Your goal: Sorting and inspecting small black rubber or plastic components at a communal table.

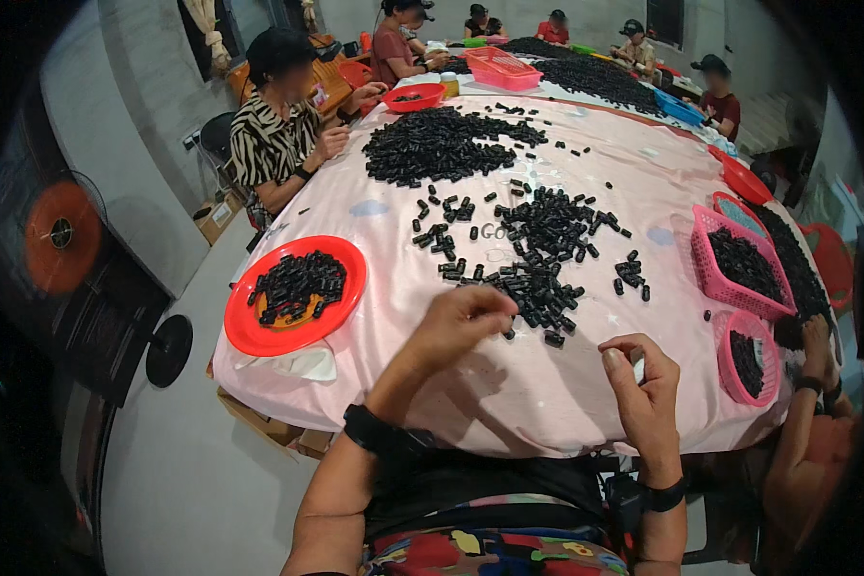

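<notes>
Small black cylindrical pieces [542, 293] lie in a loose heap on the pink cloth in front of me. At the heap's near left edge is my left hand [456, 326], its fingers curled together and pointing right. Whether a piece sits between those fingertips is hidden. My right hand [646, 389] is held over the cloth, right of the heap's near end. Its thumb and fingers are bent around a small white thing [638, 371], possibly a bit of cloth or paper; most of it is covered by the fingers.
A red plate [346, 317] of black pieces stands left, on white cloth [302, 366]. A larger black pile [432, 144] lies farther back. Pink baskets [706, 245] with black pieces stand right, near a co-worker's hands [816, 346]. Another person [283, 134] sits at the left edge.
</notes>
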Action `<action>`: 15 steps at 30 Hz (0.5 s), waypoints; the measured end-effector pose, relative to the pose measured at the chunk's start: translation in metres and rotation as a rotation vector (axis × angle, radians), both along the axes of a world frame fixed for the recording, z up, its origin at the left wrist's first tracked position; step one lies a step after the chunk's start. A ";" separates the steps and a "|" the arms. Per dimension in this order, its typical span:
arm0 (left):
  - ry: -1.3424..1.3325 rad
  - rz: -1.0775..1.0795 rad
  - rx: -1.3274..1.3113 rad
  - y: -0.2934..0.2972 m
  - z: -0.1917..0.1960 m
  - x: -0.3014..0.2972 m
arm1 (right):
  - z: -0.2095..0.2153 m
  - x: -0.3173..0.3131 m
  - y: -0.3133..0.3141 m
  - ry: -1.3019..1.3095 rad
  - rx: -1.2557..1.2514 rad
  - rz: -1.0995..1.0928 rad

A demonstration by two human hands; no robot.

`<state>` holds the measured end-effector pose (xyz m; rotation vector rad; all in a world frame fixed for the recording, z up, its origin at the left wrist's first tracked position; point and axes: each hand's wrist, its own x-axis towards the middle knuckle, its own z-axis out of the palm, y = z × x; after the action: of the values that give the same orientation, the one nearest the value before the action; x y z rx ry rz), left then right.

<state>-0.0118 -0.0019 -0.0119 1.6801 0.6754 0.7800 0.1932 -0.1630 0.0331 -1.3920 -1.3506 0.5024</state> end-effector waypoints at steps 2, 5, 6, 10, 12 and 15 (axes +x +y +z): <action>0.456 0.161 0.606 -0.014 -0.003 0.013 | 0.001 0.000 0.000 -0.025 -0.007 -0.028; 0.443 0.219 0.665 -0.016 -0.018 0.021 | 0.000 0.000 0.000 -0.034 0.017 -0.016; 0.441 0.215 0.665 -0.016 -0.019 0.022 | 0.000 -0.001 0.000 -0.033 0.007 -0.006; 0.479 0.269 0.865 -0.017 -0.019 0.027 | -0.004 0.002 0.001 -0.091 0.008 0.027; 0.468 0.289 0.901 -0.016 -0.018 0.028 | -0.004 0.002 0.001 -0.101 0.008 0.020; 0.248 0.372 0.854 -0.015 -0.011 0.030 | -0.004 0.003 0.001 -0.106 -0.001 0.010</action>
<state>0.0177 -0.0169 -0.0226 2.4906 0.9158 1.2489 0.1958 -0.1617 0.0290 -1.4302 -1.4427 0.4415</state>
